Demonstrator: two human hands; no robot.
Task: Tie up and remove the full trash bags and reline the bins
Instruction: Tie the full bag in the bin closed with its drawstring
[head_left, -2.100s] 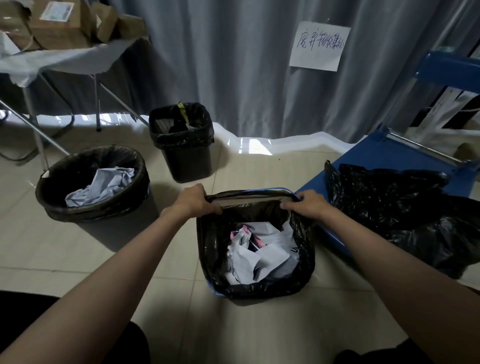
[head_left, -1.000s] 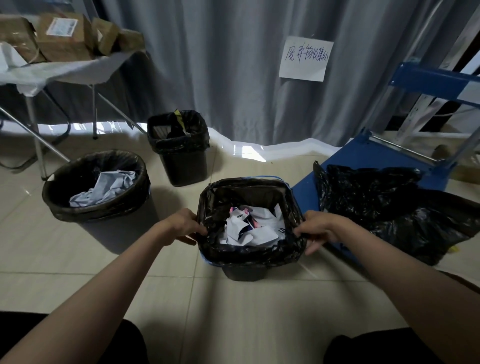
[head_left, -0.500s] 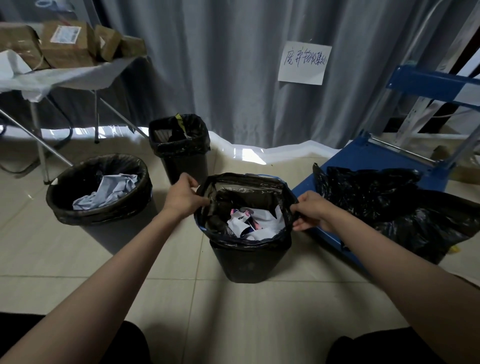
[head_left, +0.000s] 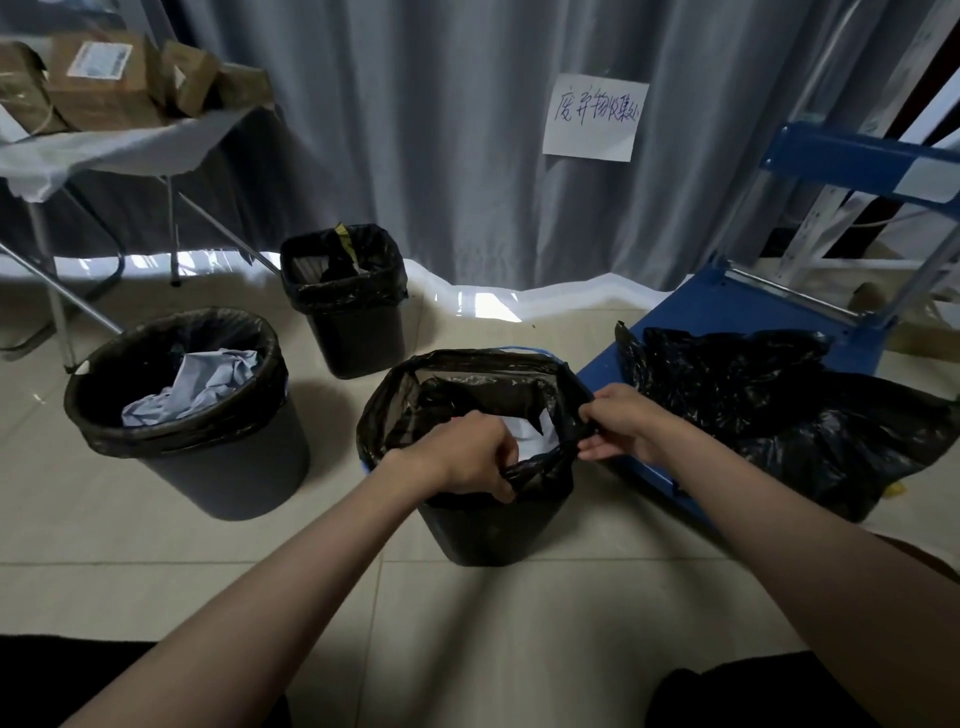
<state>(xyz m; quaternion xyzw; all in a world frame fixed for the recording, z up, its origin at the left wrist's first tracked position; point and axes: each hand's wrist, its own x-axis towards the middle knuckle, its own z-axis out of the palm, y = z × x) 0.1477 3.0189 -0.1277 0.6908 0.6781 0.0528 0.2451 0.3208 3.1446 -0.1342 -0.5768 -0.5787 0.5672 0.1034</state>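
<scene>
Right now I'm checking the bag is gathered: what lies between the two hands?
In the head view, a stretch of the black bag rim runs between the left hand and right hand, with white paper behind it.

I am wearing no sleeves: both forearms are showing bare up to the lower frame edge. My left hand (head_left: 462, 457) and right hand (head_left: 626, 423) are wearing no gloves. Dark clothing is showing at the bottom corners.

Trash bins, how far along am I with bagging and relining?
Done: nothing tied yet. In hand: left hand and right hand gather the nearest bin's bag at its rim. Left: tying it, the round bin, the far bin, relining.
</scene>
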